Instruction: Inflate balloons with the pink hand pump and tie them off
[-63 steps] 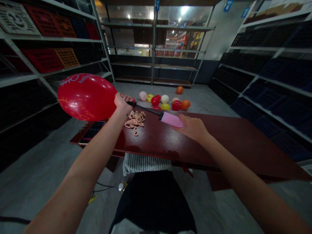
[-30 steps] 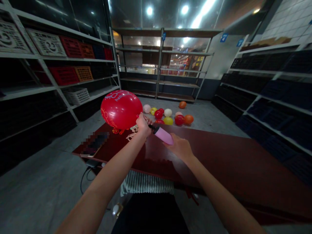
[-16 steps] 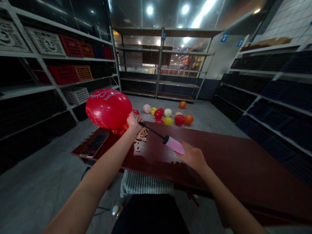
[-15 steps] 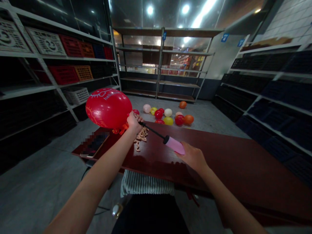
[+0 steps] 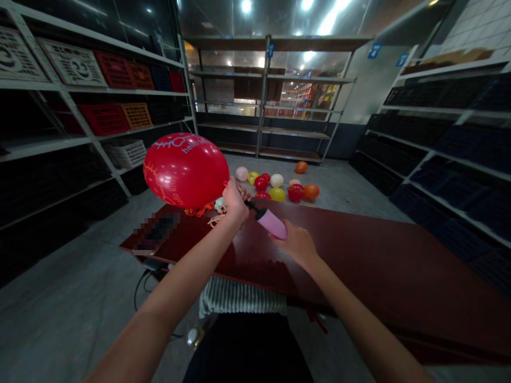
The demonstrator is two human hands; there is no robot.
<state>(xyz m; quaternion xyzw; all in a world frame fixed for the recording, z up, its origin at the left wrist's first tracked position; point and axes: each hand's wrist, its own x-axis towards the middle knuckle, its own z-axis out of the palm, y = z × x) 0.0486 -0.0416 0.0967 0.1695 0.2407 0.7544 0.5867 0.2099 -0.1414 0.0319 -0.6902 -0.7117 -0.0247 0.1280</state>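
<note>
A: We find the left hand [image 5: 235,205] clenched around the neck of the red balloon [image 5: 186,169], which sits inflated above the table's [image 5: 359,250] far left end.

B: We confirm. The right hand [image 5: 296,244] is wrapped around the pink pump [image 5: 271,222], pushed in close to the left hand.

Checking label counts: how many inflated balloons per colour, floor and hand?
Red balloons: 5, one held in the left hand
Pale balloons: 3
Yellow balloons: 2
Orange balloons: 2
Total: 12
</note>
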